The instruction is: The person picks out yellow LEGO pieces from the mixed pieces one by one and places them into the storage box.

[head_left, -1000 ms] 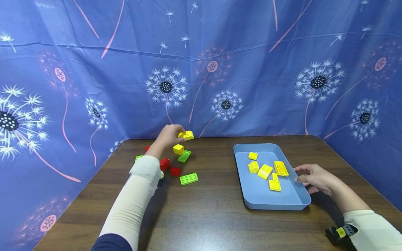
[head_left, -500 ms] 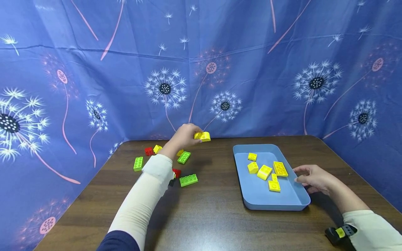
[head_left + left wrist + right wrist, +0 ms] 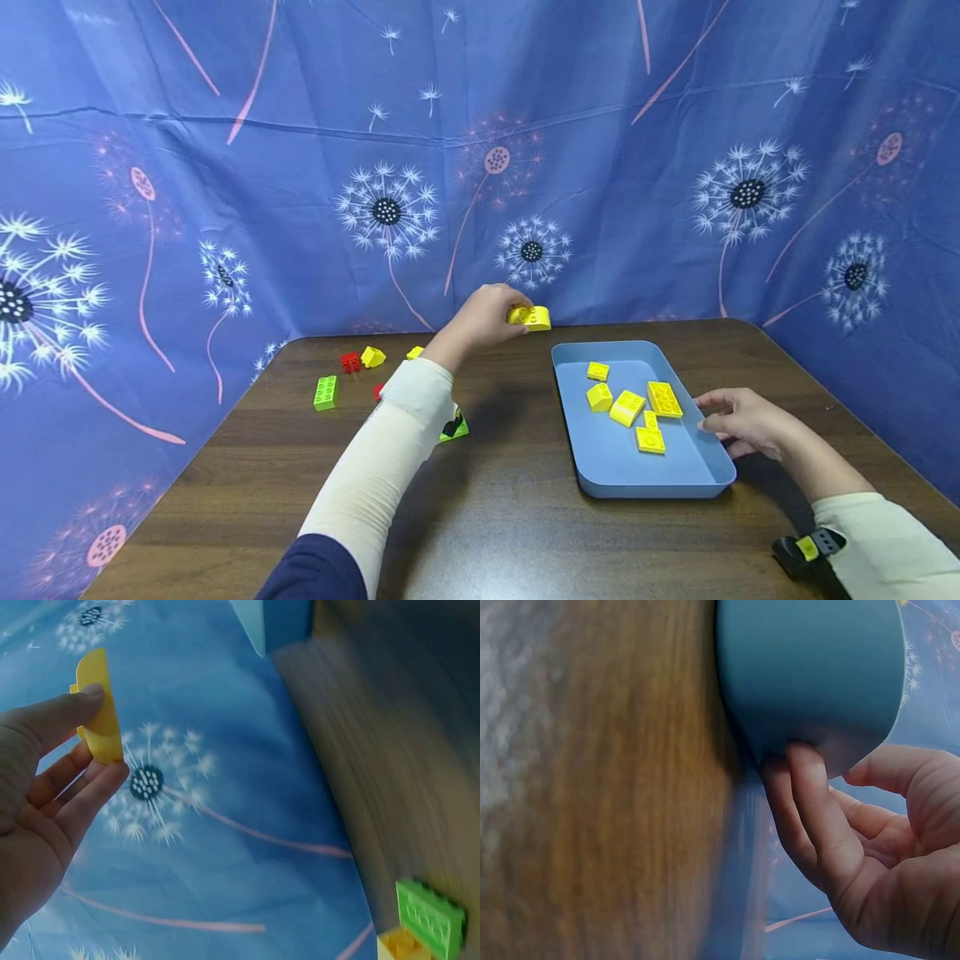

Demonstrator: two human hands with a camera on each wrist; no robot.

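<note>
My left hand (image 3: 489,317) pinches a yellow building brick (image 3: 536,318) with a rounded top, held above the far part of the table. The left wrist view shows this brick (image 3: 102,712) between thumb and fingertips. To the right lies a blue tray (image 3: 622,472) holding several yellow bricks, among them a large studded one (image 3: 664,400) and a curved one (image 3: 627,408). My right hand (image 3: 752,425) rests against the tray's right side. In the right wrist view its slightly bent fingers (image 3: 810,776) touch the tray's outer wall (image 3: 810,682).
Left on the brown table (image 3: 517,533) are a green brick (image 3: 326,392), a red brick (image 3: 350,362) and a yellow brick (image 3: 372,357). My left sleeve (image 3: 382,475) partly hides other bricks. A blue dandelion-patterned cloth (image 3: 600,167) hangs behind the table.
My left hand has moved right with the yellow brick, from above the loose bricks toward the tray. Loose bricks at the left came into view. The right hand stays at the tray.
</note>
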